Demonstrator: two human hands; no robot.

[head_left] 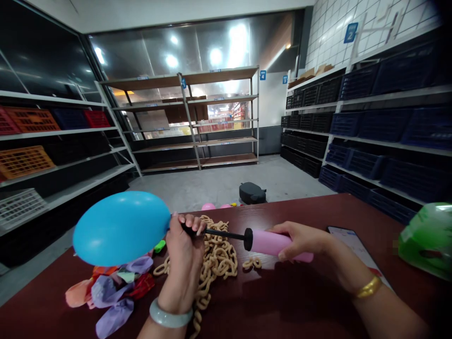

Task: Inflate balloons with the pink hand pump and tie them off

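Observation:
An inflated blue balloon hangs just above the left part of the dark red table. My left hand is closed around the balloon's neck where it meets the black nozzle of a pink hand pump. My right hand grips the pink barrel of the pump, held level over the table. Under the pump lies a heap of beige chain links. A pile of flat, uninflated balloons in several colours lies below the blue balloon.
A phone lies on the table right of my right hand. A green plastic bag sits at the right edge. On the floor beyond the table are a dark bag and pink balloons. Shelves with crates line both walls.

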